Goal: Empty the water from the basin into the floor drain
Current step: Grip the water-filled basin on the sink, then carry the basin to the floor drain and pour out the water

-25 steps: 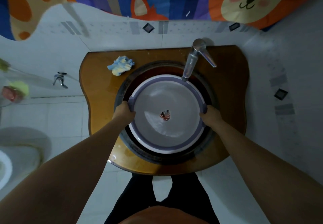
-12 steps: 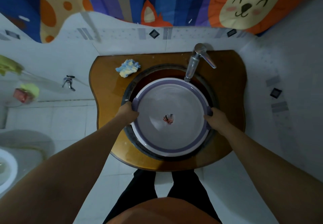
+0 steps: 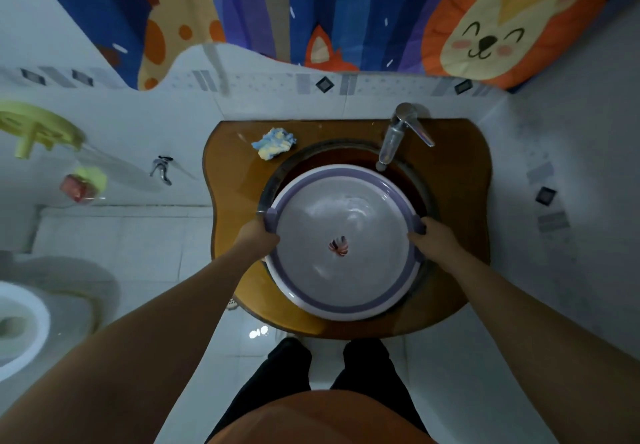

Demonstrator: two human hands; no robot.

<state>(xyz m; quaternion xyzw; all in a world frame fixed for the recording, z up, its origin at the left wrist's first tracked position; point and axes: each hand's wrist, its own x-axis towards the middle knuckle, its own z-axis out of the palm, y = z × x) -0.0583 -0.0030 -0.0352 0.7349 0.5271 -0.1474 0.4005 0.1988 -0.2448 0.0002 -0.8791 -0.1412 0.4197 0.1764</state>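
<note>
- Over the sink bowl, set in the wooden surface (image 3: 235, 166): basin (image 3: 341, 309), round and purple-rimmed, either resting on the bowl's near edge or just above it; cannot tell which.
- Holds water (image 3: 346, 215), judging by the ripples and glints across its bottom.
- Gripped at the left rim by the left hand (image 3: 258, 237), fingers (image 3: 272, 237) curled over the purple handle tab.
- Gripped at the right rim by the right hand (image 3: 431, 236), fingers (image 3: 415, 236) wrapped round the opposite tab.
- Faucet (image 3: 393, 139) spout just past the far rim, apart from it.
- Step in hand, by judgement: the lift of the full basin off the sink, with pouring not yet begun.
- Next move likely calls for a level raise, a pull nearer and clear of the spout, then a turn toward the floor (image 3: 180, 246) at left and a low, slow tip.
- Floor drain not made out anywhere in view.
</note>
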